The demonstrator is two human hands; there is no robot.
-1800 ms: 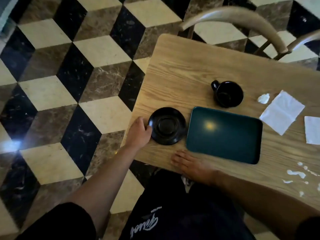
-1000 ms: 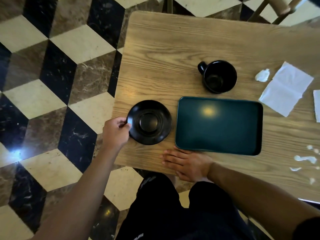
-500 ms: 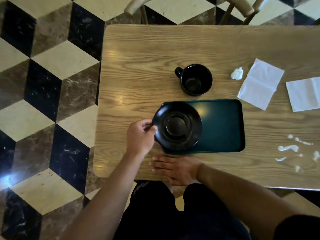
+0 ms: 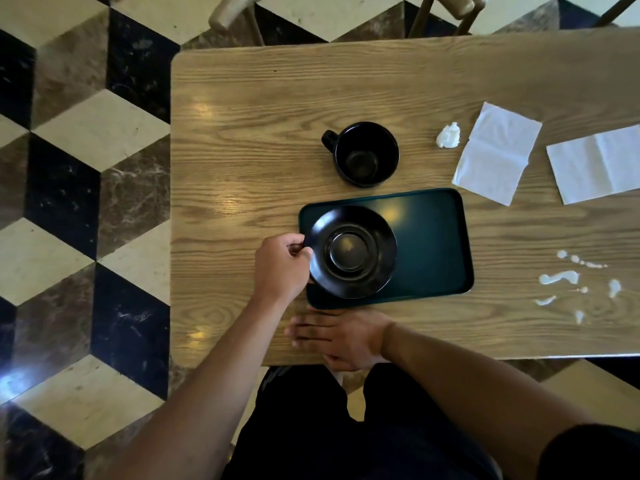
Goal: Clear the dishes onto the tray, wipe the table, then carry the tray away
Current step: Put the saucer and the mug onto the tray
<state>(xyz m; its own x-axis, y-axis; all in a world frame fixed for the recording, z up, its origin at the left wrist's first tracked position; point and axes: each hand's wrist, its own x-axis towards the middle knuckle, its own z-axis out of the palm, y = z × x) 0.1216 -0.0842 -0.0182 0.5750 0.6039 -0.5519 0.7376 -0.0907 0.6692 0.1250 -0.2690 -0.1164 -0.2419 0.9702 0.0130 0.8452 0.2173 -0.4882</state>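
Observation:
My left hand [image 4: 282, 268] pinches the left rim of a black saucer [image 4: 351, 251], which sits over the left end of the dark green tray [image 4: 433, 244]. Whether the saucer rests on the tray or hovers just above it I cannot tell. My right hand [image 4: 341, 336] lies flat on the wooden table [image 4: 259, 133], fingers spread, just below the tray's near edge. A black mug [image 4: 363, 154] stands upright behind the tray, handle to the left.
Two white napkins [image 4: 495, 157] [image 4: 599, 164] and a crumpled white wad [image 4: 448, 135] lie at the right. White spilled drops [image 4: 561, 278] dot the table right of the tray. Chair backs [image 4: 235, 8] stand beyond the far edge. Checkered floor [image 4: 86, 202] lies to the left.
My left hand took hold of the saucer at the table's left edge and carried it right, over the tray's left end. My right hand stayed flat by the tray.

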